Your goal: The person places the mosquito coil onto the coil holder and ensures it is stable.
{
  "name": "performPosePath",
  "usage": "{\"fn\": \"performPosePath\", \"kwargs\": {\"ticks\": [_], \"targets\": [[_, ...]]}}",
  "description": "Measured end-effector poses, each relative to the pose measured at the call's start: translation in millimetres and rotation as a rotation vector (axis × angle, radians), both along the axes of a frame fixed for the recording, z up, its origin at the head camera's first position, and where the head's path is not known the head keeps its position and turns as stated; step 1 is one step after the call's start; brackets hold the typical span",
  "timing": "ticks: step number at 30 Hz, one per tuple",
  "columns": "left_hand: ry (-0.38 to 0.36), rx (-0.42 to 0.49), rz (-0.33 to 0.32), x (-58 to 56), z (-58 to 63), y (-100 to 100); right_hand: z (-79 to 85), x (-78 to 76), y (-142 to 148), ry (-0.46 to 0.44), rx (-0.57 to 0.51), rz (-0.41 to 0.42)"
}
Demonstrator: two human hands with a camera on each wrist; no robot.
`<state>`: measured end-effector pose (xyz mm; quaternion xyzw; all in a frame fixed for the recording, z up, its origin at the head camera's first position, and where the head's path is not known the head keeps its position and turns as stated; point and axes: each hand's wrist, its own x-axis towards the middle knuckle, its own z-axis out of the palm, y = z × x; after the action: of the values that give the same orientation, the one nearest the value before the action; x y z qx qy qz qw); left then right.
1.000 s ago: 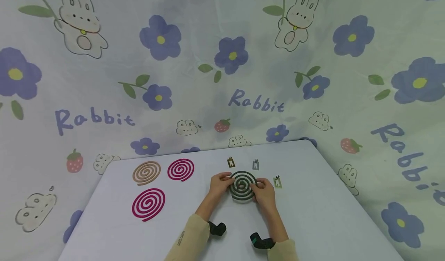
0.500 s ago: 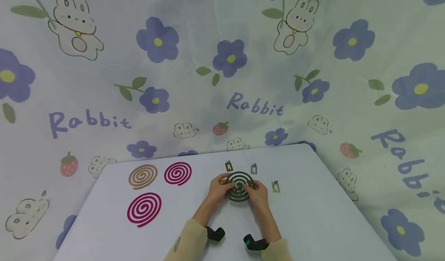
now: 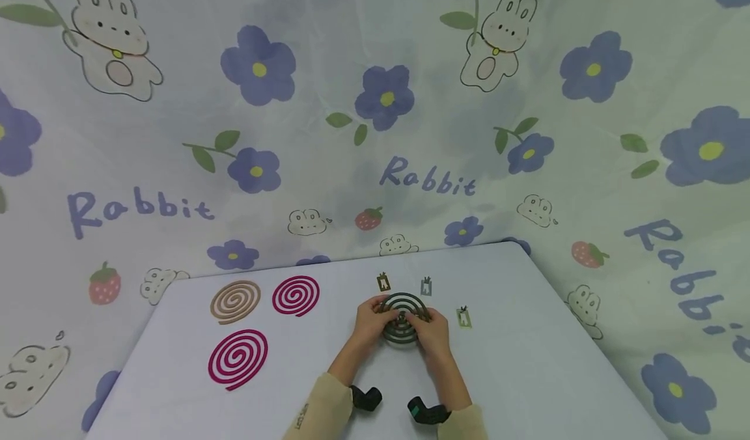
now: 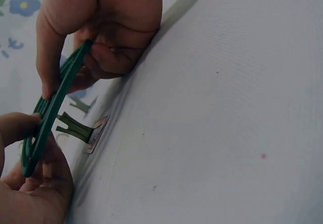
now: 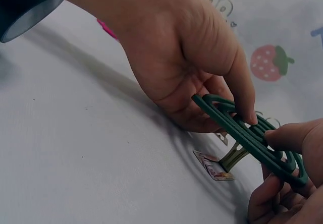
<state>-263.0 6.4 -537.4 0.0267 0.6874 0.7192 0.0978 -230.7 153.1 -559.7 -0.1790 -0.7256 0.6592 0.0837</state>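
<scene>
Both hands hold a dark green mosquito coil (image 3: 401, 341) near the middle of the table. My left hand (image 3: 368, 324) pinches its left part, thumb on top and fingers beneath. From the other side my right hand (image 3: 435, 333) pinches it the same way, its thumb close to the left thumb near the spiral's centre. In the left wrist view the coil (image 4: 61, 95) is seen nearly edge-on. Under it rises a forked olive metal stand (image 4: 76, 128) from a flat base (image 5: 214, 166), its prongs close to the coil's underside.
To the left lie a tan coil (image 3: 236, 302) and two magenta ones, a far coil (image 3: 295, 295) and a nearer coil (image 3: 237, 359). Behind the hands sit a brown stand (image 3: 383, 282) and a silver stand (image 3: 426, 286); a pale green stand (image 3: 463, 317) is at right. A printed cloth hangs behind.
Both hands have moved inward over the coil, their thumbs shifting from its outer rings toward the centre. The head view has turned slightly to the right.
</scene>
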Motion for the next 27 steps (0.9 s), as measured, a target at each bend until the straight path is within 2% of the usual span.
{"fn": "performPosePath", "kwargs": {"ticks": [6,8,19,27], "targets": [[0.021,-0.02,0.038,-9.9,-22.1,2.5,0.8,1.4,-0.4,-0.016,0.019,0.009],[0.022,-0.034,0.049,-11.1,-25.5,3.4,0.4,1.4,-0.6,-0.017,0.02,0.01],[-0.032,-0.049,0.065,-14.1,-29.5,2.0,0.6,0.6,-3.5,-0.011,0.026,0.01],[0.001,-0.091,0.049,-14.3,-28.7,1.9,-4.2,-1.3,-1.6,-0.012,0.022,0.007]]}}
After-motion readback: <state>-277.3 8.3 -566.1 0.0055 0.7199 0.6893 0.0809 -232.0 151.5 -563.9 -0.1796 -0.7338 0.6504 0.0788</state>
